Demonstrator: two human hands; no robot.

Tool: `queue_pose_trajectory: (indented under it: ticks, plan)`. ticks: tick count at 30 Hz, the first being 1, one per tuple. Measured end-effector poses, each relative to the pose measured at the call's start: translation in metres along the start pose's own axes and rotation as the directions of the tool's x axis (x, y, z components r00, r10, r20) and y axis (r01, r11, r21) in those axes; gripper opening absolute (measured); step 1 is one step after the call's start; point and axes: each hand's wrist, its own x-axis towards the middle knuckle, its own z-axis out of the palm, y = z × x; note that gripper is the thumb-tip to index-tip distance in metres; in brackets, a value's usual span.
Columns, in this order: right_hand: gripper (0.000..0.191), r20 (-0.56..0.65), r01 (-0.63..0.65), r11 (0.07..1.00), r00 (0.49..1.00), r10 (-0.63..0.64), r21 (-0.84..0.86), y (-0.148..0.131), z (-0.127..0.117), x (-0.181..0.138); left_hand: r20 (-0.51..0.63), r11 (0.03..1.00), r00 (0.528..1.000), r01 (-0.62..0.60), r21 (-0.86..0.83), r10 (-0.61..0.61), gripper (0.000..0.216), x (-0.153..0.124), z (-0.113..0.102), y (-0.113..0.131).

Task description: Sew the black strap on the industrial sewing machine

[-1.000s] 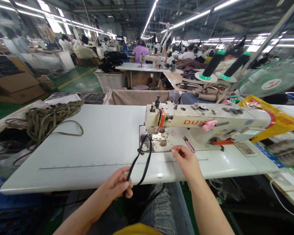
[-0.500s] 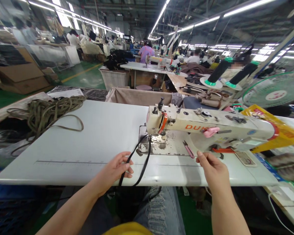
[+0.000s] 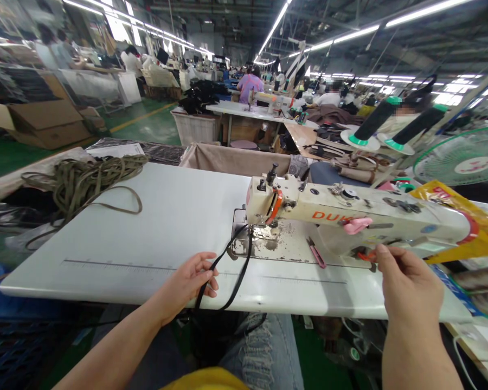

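A black strap [image 3: 241, 274] loops down from under the needle area of the sewing machine [image 3: 305, 200] and over the table's front edge. My left hand [image 3: 201, 279] has its fingers loosely curled round the strap's left run. At the machine's right end, my right hand [image 3: 409, 276] is closed on the orange lever [image 3: 365, 257], which its fingers partly cover. Small pink-handled thread snips [image 3: 317, 253] lie on the machine bed between my hands.
An olive-coloured heap of webbing [image 3: 79, 184] lies on the table's [image 3: 179, 200] left end. Two black thread cones [image 3: 376, 120] and a green fan [image 3: 467, 157] stand at the right. Behind the table is a beige fabric-lined bin [image 3: 236, 158]. Other people sit farther back.
My right hand has moved right, from beside the snips to the orange lever, and closed on it. My left hand stays at the strap. The view has shifted slightly.
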Motion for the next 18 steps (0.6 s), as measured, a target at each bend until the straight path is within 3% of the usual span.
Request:
queue_pose_trajectory:
  ticks: [11, 14, 18]
  plan:
    - [0.043, -0.108, 0.029, 0.998, 0.993, -0.036, -0.063, 0.007, -0.007, 0.015, 0.006, 0.998, 0.998, 0.06, 0.008, -0.06, 0.054, 0.003, 0.002, 0.004]
    - [0.043, -0.171, 0.079, 0.99, 0.98, -0.099, -0.118, 0.017, -0.011, 0.035, -0.001, 0.994, 0.995, 0.101, 0.039, -0.101, 0.06, 0.01, 0.003, 0.01]
    - [0.048, -0.232, 0.158, 0.933, 0.943, -0.24, -0.323, 0.034, -0.019, 0.085, -0.025, 0.983, 0.997, 0.071, 0.168, -0.067, 0.054, 0.029, 0.007, 0.021]
